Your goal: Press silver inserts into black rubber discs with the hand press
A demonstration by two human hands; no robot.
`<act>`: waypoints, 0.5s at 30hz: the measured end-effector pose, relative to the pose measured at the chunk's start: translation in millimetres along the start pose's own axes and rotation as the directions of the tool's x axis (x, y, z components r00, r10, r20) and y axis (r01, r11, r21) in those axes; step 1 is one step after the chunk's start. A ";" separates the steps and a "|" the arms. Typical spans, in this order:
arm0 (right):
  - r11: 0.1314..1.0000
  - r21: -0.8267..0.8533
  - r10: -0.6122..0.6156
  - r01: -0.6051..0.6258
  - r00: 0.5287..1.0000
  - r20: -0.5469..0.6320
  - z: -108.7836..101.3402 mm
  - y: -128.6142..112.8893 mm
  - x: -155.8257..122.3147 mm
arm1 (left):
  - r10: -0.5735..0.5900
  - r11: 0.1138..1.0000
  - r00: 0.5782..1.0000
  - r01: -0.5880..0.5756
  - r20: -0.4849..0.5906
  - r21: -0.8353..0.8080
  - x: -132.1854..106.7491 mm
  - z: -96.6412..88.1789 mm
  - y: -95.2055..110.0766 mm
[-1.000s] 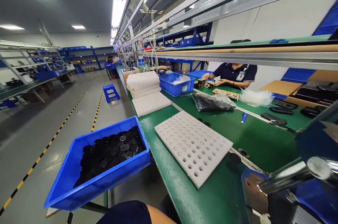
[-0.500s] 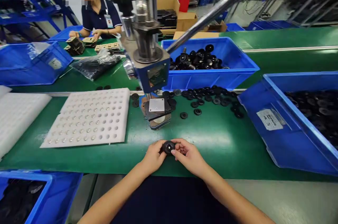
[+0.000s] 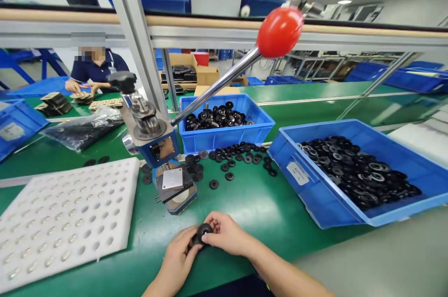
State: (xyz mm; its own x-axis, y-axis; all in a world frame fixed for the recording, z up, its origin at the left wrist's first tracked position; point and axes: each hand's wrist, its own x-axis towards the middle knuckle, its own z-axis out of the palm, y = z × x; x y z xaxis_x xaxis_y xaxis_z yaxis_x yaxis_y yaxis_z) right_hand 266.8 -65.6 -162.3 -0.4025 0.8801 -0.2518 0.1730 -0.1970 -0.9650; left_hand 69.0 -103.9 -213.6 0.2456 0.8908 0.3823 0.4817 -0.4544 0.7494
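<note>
A small round black wheel (image 3: 203, 231) with a pale spot at its centre is held between both hands, low over the green table. My left hand (image 3: 182, 248) grips it from the left side, thumb below and fingers behind. From the right, my right hand (image 3: 226, 233) closes on it, its thumb pressed on the wheel's face near the centre. Just beyond the hands stands a hand press (image 3: 154, 145) with a metal plate (image 3: 172, 179) at its base. Several loose black discs (image 3: 229, 176) lie to the right of that base.
The press's lever ends in a red knob (image 3: 280, 32), high up. A white foam tray (image 3: 122, 185) with small metal pieces lies left. Blue bins (image 3: 227, 136) of black parts stand behind and at right, one being a large bin (image 3: 315, 199). A co-worker (image 3: 98, 66) handles beige parts across the line.
The camera has turned up and to the right, bringing the red knob and overhead rail into view. Both hands still hold the wheel, which is now tilted differently.
</note>
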 end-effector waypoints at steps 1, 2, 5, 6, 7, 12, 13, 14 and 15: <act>1.000 -0.018 -0.021 0.021 1.000 -0.011 -10.2 -6.9 7.2 | -0.005 1.000 1.000 0.006 -0.028 0.011 0.9 0.3 1.9; 0.998 -0.035 -0.052 0.051 0.998 -0.035 -21.7 -16.7 16.0 | -0.012 1.000 0.999 0.013 -0.050 0.019 1.6 0.4 3.9; 0.976 -0.080 -0.216 0.204 0.957 -0.193 -58.8 -61.5 46.1 | -0.016 1.000 0.996 0.018 -0.084 0.025 2.5 0.8 8.0; 0.958 -0.097 -0.287 0.271 0.921 -0.262 -69.8 -79.0 55.3 | -0.011 1.000 0.996 0.013 -0.089 0.025 2.5 1.2 8.3; 0.934 -0.121 -0.357 0.336 0.876 -0.325 -78.9 -95.5 63.1 | -0.006 1.000 0.996 0.008 -0.092 0.026 2.5 1.7 8.1; 0.846 -0.288 -0.533 0.449 0.697 -0.479 -85.6 -113.2 79.2 | 0.033 0.999 0.995 -0.029 -0.090 0.043 10.2 -1.6 16.1; 0.849 -0.318 -0.528 0.422 0.693 -0.491 -81.2 -99.5 78.5 | 0.055 0.998 0.996 -0.052 -0.076 0.044 12.9 -5.1 22.6; 0.856 -0.348 -0.514 0.382 0.695 -0.502 -76.6 -81.7 76.8 | 0.083 0.996 0.995 -0.081 -0.053 0.046 15.1 -9.6 30.8; 0.865 -0.377 -0.494 0.333 0.700 -0.515 -72.2 -61.4 74.2 | 0.118 0.992 0.993 -0.117 -0.020 0.041 16.3 -14.6 40.2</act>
State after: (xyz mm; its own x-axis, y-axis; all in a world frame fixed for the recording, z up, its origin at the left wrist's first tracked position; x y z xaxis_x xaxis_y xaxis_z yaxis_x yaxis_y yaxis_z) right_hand 291.2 43.0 -116.5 0.0960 0.9363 0.3380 0.3545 0.2851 -0.8905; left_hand 80.1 -107.6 -169.4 0.2838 0.8309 0.4787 0.4840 -0.5551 0.6765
